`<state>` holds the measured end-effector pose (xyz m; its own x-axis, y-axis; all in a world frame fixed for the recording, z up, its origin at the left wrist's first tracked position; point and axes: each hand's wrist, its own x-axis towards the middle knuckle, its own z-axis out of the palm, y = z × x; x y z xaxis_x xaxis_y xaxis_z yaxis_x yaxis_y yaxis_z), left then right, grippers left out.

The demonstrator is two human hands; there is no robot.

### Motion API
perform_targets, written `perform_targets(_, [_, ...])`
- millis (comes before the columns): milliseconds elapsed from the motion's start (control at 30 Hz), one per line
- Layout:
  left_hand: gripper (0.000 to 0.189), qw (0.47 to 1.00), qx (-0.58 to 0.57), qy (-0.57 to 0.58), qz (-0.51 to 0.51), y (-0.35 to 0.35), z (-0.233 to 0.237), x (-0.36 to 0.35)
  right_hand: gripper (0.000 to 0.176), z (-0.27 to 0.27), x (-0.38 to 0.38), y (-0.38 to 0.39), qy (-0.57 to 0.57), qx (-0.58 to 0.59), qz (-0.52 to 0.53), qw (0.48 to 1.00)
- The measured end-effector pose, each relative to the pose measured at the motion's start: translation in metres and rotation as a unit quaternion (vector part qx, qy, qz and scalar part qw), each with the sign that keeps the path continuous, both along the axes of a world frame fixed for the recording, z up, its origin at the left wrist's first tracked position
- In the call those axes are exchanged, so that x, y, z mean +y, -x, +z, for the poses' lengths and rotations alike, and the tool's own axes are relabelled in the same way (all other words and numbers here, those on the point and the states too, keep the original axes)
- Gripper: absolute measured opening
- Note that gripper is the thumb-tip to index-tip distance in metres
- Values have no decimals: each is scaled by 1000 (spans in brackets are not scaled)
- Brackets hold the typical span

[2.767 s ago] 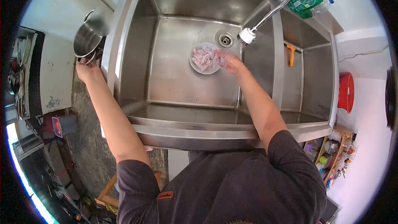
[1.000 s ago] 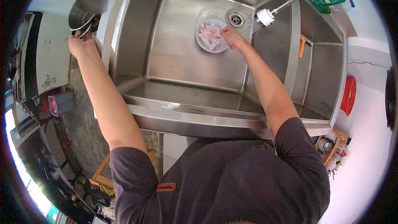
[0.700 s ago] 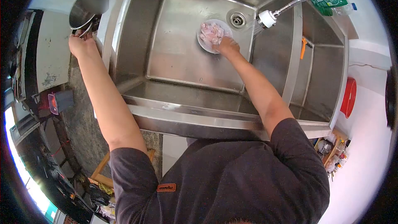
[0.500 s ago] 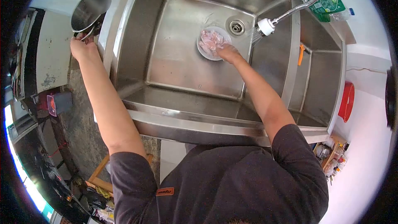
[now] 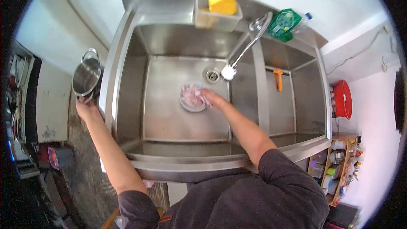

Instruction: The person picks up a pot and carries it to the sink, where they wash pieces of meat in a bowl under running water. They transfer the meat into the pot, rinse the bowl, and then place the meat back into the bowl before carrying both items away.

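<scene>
My left hand point(image 5: 87, 109) is closed round the near handle of a deep stainless steel pot point(image 5: 86, 77), just left of the sink. The pot tilts so that its bare inner wall faces me; a second loop handle shows at its far side. In the large sink basin point(image 5: 169, 123) sits a small, pale round bowl point(image 5: 193, 109) heaped with pale pink raw meat point(image 5: 190, 93). My right hand point(image 5: 213, 98) is at the bowl's right edge, its fingers closed on some of the meat. Blur hides the fingertips.
A faucet with a white spray head point(image 5: 229, 73) hangs near the drain point(image 5: 213, 75). An orange-handled squeegee point(image 5: 278, 79) lies in the right basin. On the back ledge stand a plastic box point(image 5: 203, 19) with a yellow sponge point(image 5: 223, 3) and a green bag point(image 5: 283, 25).
My view has shifted, showing more of the back ledge and wall. The pot is tipped less steeply, still in my left hand. My right hand remains at the bowl among the meat.
</scene>
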<state>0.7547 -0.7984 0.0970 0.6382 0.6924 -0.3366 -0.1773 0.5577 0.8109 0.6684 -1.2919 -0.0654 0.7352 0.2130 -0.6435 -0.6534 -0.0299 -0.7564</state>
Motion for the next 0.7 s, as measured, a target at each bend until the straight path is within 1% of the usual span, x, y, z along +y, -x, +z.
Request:
perform_targets(100, [25, 999, 4, 23, 39, -7, -19, 14, 26, 21, 5, 6, -19, -40, -27, 999])
perform_targets(133, [24, 998, 11, 37, 42, -8, -22, 17, 24, 23, 6, 8, -41, -22, -48, 998])
perform_targets(167, [24, 999, -8, 38, 27, -8, -24, 19, 23, 24, 5, 11, -62, -3, -68, 996])
perform_targets(200, [25, 999, -26, 39, 13, -9, -29, 22, 23, 25, 5, 12, -60, -15, -73, 995])
perform_targets(233, [26, 998, -30, 46, 23, -9, -23, 19, 22, 23, 5, 13, -81, 6, -74, 994])
perform_targets(267, [27, 999, -9, 34, 30, -7, -20, 15, 21, 21, 5, 14, -103, 27, -74, 992])
perform_targets(300, [28, 999, 0, 38, 37, -1, -1, 1, 21, 12, 3, 14, -100, 17, -78, 992])
perform_targets(333, [29, 998, 9, 42, 43, 2, 10, -10, 23, 0, 0, 14, -98, 10, -52, 994])
perform_targets(367, [29, 998, 1, 47, 38, 0, 5, -6, 24, -5, -2, 14, -94, 3, -25, 995])
perform_targets(400, [29, 999, 8, 37, 33, -5, -9, 8, 24, -3, -1, 12, -89, -7, -28, 996])
perform_targets(467, [30, 999, 7, 31, 25, -16, -35, 33, 25, 2, 4, 8, -54, 34, -24, 998])
perform_targets(500, [32, 999, 7, 37, 28, -20, -49, 45, 25, -6, 6, 11, -51, 30, -27, 998])
perform_targets(533, [38, 998, 5, 46, 33, -24, -57, 48, 23, -19, 1, 10, -89, 31, -27, 995])
perform_targets(567, [38, 999, 18, 41, 26, -20, -52, 45, 20, -27, -1, 11, -127, 34, -28, 991])
perform_targets(600, [38, 999, 13, 45, 22, -19, -47, 40, 20, -25, -4, 12, -123, 27, -30, 992])
perform_targets(667, [38, 999, -13, 25, 14, -15, -42, 34, 19, -21, -3, 18, -189, 24, -54, 980])
perform_targets(700, [36, 1000, -5, 16, 14, -15, -42, 35, 18, -23, -1, 17, -169, -5, -34, 985])
